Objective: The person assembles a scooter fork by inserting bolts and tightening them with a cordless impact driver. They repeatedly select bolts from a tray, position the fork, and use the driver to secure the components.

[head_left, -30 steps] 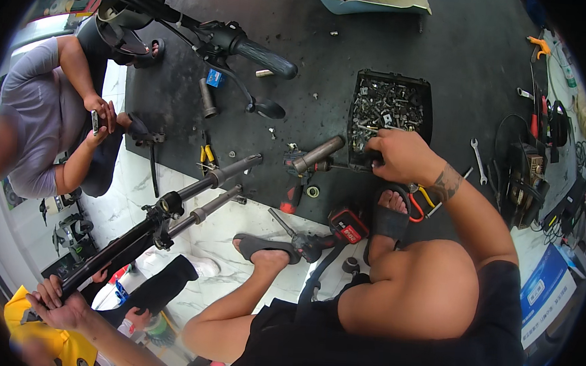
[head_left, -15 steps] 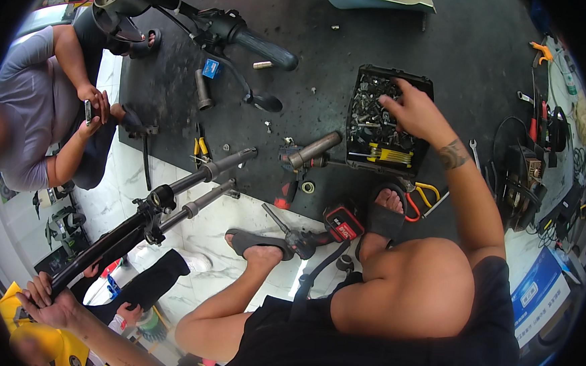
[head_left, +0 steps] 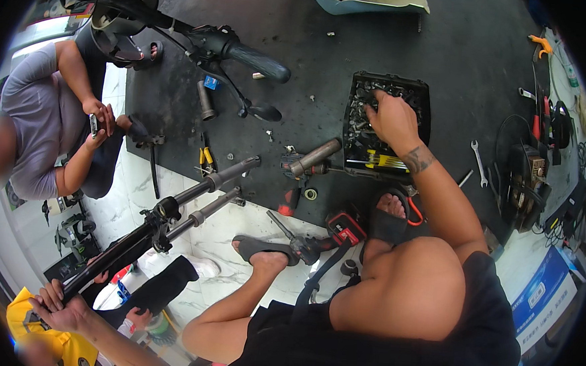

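My left hand (head_left: 64,308) is wrapped around the upper end of a black two-legged front fork (head_left: 171,206), held slanting at the lower left with its grey legs pointing up and right. My right hand (head_left: 394,123) reaches into a black plastic case (head_left: 425,127) full of small metal hardware (head_left: 361,113). Thumb and index finger are apart over the loose pieces, with nothing seen between them; the other fingertips are partly hidden. At the near side of the case lies a yellow folding hex key set (head_left: 385,160).
A handlebar grip (head_left: 260,61) juts in at upper left. On the dark mat lie a metal tube (head_left: 316,157), a power drill (head_left: 290,199) and a wrench (head_left: 479,161). Another cordless tool (head_left: 306,245) is near my feet. A seated person (head_left: 42,114) holds a phone; another wears yellow (head_left: 49,336).
My right hand has moved left and slightly down, deeper over the hardware in the case. The fork stays in my left hand, and the whole view has shifted slightly.
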`<action>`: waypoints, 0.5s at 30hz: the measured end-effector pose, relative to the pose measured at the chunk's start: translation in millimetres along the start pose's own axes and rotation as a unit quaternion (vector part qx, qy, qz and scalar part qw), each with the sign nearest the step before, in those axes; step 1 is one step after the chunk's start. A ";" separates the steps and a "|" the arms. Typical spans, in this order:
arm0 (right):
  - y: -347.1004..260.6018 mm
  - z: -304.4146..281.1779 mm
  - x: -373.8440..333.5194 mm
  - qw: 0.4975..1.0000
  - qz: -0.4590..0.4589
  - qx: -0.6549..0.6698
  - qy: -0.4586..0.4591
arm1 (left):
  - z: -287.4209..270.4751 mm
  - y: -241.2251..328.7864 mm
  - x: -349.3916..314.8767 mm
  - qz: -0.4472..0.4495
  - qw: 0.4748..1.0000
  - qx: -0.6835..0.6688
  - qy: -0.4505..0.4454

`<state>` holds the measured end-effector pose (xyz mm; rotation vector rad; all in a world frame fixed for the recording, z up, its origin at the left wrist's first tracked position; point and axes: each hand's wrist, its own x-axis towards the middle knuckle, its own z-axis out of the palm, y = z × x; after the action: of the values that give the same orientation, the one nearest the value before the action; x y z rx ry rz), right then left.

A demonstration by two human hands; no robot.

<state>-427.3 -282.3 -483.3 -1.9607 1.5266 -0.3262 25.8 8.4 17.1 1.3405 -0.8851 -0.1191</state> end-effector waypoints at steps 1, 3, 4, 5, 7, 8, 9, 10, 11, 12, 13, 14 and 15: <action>0.5 -4.7 -7.3 0.999 -0.015 -0.010 -0.027 | 0.8 -0.2 -0.2 0.002 1.000 -0.007 -0.022; -0.1 -14.2 -24.3 0.997 -0.044 -0.031 -0.059 | 1.1 -0.5 0.2 0.001 1.000 0.004 0.000; -0.3 -18.7 -32.0 0.994 -0.058 -0.040 -0.079 | 0.7 -0.2 0.7 0.005 1.000 0.007 0.007; 0.2 -22.9 -35.9 0.994 -0.063 -0.029 -0.086 | -0.3 -0.1 0.8 0.008 1.000 0.008 -0.012; 2.3 -28.9 -39.2 0.991 -0.081 0.000 -0.109 | -2.5 0.2 1.7 0.006 1.000 0.009 0.001; 4.9 -31.1 -37.0 0.989 -0.079 -0.007 -0.122 | -3.7 0.6 2.2 0.006 1.000 0.010 0.005; 7.0 -30.7 -32.5 0.995 -0.068 0.005 -0.078 | -4.5 0.7 2.9 0.007 1.000 0.014 -0.004; 9.7 -29.5 -26.4 0.998 -0.053 0.011 -0.034 | -5.1 0.8 3.2 0.002 1.000 0.010 0.004; 13.0 -27.5 -19.4 0.998 -0.051 0.024 0.018 | -5.3 0.9 3.5 -0.002 1.000 0.008 -0.001; 15.9 -24.3 -12.7 0.991 -0.091 0.007 0.100 | -5.1 0.8 3.5 0.002 1.000 0.011 -0.011; 19.3 -21.4 -7.0 0.989 -0.101 -0.032 0.101 | -4.6 0.8 3.2 -0.006 1.000 0.006 -0.004; 22.2 -18.2 -1.9 0.987 -0.110 -0.070 0.098 | -3.7 0.6 2.8 -0.005 1.000 0.006 -0.002; 24.5 -15.3 1.3 0.982 -0.120 -0.106 0.096 | -2.6 0.8 2.1 -0.003 1.000 0.004 -0.018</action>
<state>-454.4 -291.8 -486.5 -2.3479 1.4949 -0.4839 28.5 9.4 18.9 1.3518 -0.9119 -0.1450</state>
